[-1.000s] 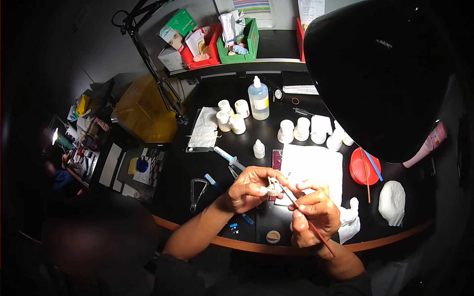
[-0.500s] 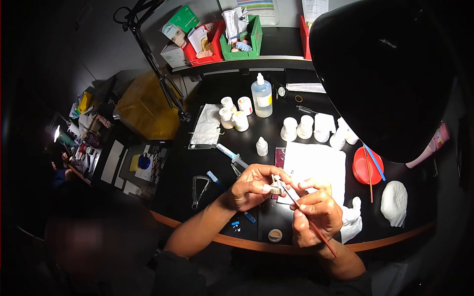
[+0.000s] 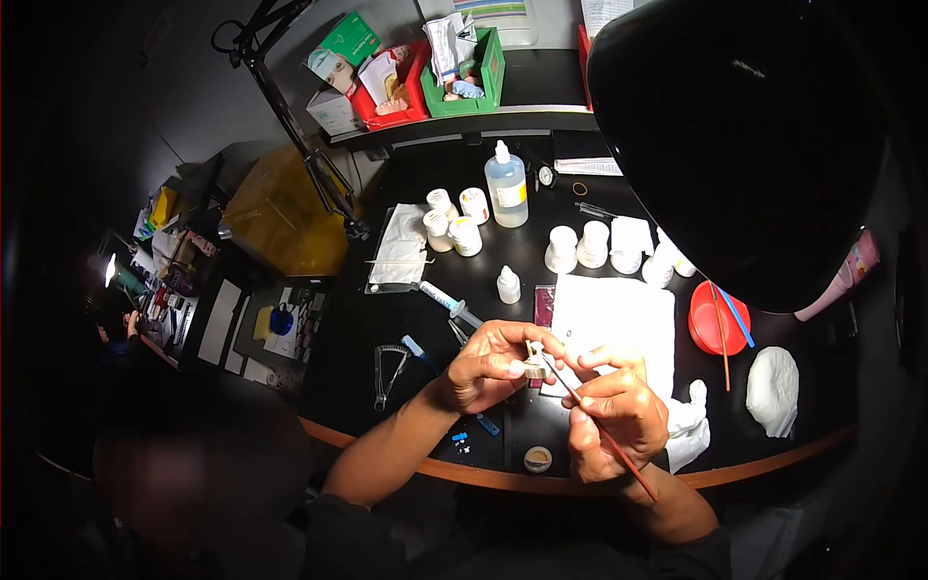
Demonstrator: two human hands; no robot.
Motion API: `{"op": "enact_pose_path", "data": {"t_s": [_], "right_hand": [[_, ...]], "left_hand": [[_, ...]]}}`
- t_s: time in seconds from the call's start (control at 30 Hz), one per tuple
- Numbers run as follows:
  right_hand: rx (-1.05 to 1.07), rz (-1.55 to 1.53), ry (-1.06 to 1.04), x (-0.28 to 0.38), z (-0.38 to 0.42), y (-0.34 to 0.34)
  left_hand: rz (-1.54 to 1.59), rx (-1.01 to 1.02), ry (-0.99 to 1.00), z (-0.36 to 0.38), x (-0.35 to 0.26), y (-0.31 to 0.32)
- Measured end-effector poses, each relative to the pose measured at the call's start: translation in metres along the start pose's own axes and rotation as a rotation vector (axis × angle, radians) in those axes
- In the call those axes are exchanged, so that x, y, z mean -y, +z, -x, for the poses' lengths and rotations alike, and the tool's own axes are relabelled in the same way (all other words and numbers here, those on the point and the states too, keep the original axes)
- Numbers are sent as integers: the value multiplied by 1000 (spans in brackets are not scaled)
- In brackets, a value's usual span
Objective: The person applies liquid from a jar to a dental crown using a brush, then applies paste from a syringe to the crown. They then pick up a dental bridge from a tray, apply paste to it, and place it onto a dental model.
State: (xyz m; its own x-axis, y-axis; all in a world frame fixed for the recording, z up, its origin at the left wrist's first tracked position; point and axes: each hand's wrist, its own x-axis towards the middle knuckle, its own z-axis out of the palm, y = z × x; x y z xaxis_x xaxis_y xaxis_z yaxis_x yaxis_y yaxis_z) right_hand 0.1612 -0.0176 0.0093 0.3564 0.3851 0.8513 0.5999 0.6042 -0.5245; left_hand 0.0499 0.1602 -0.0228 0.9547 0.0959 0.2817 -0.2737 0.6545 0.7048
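My left hand (image 3: 493, 365) is closed on a small pale piece (image 3: 536, 367), pinched between thumb and fingers. In my right hand (image 3: 622, 416) is a thin brush with a reddish-brown handle (image 3: 626, 462); its tip touches or nearly touches the piece. The fine detail at the tip is too small to tell. Behind my hands lies a white sheet (image 3: 628, 319) with a dark red pad (image 3: 544, 306) at its left edge. A small round jar (image 3: 537, 459) stands in front of them, near the table's wooden edge.
White jars (image 3: 562, 249) and a clear bottle (image 3: 507, 188) stand behind. A red bowl (image 3: 709, 333) with sticks and a white lump (image 3: 772, 391) are at right. A syringe (image 3: 449, 303) and caliper (image 3: 390, 377) lie left. A black lamp (image 3: 735, 145) overhangs the right.
The view has shifted slightly, moving the bench items a little to the left. Both hands keep their hold, with the piece turned slightly.
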Motion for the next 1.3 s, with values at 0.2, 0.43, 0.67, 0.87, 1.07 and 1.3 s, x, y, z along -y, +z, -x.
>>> {"op": "enact_pose_path", "data": {"t_s": [0.2,0.43,0.67,0.87,1.07,1.3], "right_hand": [[-39,-58,15,-2,5,0],[0,10,4,0,1,-2],[-113,-59,79,0,9,-2],[-144,-41,69,-2,9,1],[-120,-4,70,-3,11,3],[-31,137,-9,1,3,-1]], "left_hand": [[-29,-36,-9,0,-1,4],[5,8,1,-1,0,2],[-95,-58,1,2,3,-1],[-126,-144,4,3,4,3],[-154,-164,9,2,4,4],[-206,-200,24,0,3,4]]}}
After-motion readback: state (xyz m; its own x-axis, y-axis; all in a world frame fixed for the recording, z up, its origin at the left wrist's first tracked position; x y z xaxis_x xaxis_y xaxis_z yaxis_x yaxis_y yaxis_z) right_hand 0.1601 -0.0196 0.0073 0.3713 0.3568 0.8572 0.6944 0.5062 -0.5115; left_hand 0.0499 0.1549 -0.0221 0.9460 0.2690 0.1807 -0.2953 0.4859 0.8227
